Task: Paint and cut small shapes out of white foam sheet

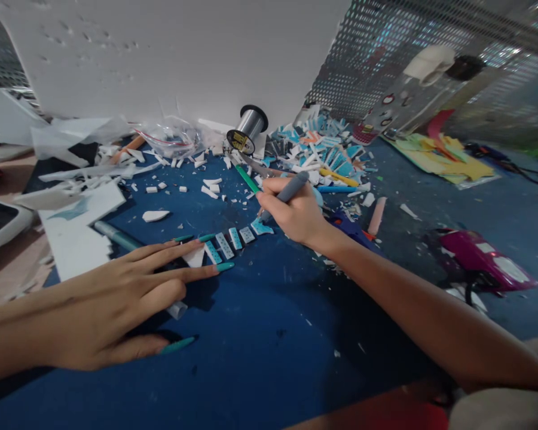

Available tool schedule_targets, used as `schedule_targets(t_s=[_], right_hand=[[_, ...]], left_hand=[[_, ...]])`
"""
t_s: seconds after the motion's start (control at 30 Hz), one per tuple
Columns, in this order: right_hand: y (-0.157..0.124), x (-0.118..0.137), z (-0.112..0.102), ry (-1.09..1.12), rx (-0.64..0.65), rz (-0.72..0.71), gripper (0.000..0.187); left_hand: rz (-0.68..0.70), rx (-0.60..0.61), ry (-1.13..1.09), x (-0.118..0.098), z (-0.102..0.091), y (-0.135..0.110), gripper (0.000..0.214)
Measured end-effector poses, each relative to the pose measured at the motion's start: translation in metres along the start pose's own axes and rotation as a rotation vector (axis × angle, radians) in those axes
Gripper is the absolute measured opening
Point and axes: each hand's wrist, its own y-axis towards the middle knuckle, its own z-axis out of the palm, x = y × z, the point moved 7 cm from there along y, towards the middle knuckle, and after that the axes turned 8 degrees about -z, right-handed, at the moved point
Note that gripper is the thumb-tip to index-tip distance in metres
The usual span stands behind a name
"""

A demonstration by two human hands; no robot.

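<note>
My right hand (295,210) is closed around a grey marker pen (292,190) slanting down to the left. Its lower end is at the light blue foam piece (262,227) at the right end of a short row. Several small white and blue dotted foam pieces (235,238) make up that row. My left hand (134,298) has its fingers stretched and spread over the row's left end, fingertips by a white triangular piece (194,255). A grey-green capped tube or marker (119,235) lies partly hidden beneath this hand.
Behind the row stands a wire spool (251,126) before a white foam board (179,54). A heap of blue and white scraps (327,149) lies at the back right, near a yellow pen (338,177). A magenta device (486,260) sits far right; a cut white sheet (78,230) lies left.
</note>
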Motion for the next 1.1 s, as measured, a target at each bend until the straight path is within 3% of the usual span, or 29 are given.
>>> schedule_targets(t_s=[0.13,0.3,0.53,1.1], right_hand=[[0.0006,0.0052,-0.0015,0.006,-0.016,-0.016,0.041],[-0.0010,0.0087,0.0050,0.002,0.055,-0.001,0.040],[0.0015,0.0078,0.0001,-0.013,0.091,0.034,0.041],[0.0029,0.0010,0.0008,-0.034,0.179,0.044,0.041]], left_hand=[[0.006,-0.003,-0.005,-0.0005,-0.0012,-0.0001,0.044],[-0.019,-0.013,-0.069,0.0009,-0.0026,0.0014,0.036],[-0.004,-0.008,-0.029,0.0013,-0.0009,-0.0006,0.053],[-0.021,-0.085,-0.054,-0.0017,-0.0074,0.0034,0.034]])
